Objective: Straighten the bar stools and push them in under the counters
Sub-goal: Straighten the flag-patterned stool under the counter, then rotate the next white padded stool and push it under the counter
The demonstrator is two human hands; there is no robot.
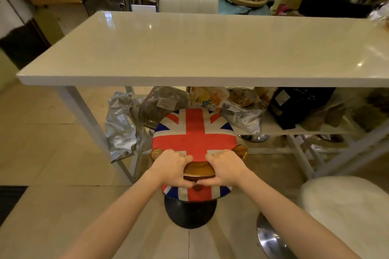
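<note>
Both hands clamped on flag stool (194,134) backrest: left hand (173,167) & right hand (226,167) side by side. Stool sits just in front of white worktop (189,48), seat partly under edge.

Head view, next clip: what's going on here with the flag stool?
A person stands at a white counter, gripping the wooden backrest of a flag-patterned bar stool with both the left hand and the right hand, fingers curled round it. The seat's front edge reaches about to the counter's edge, not yet pushed under. A white stool stands at the right.
</note>
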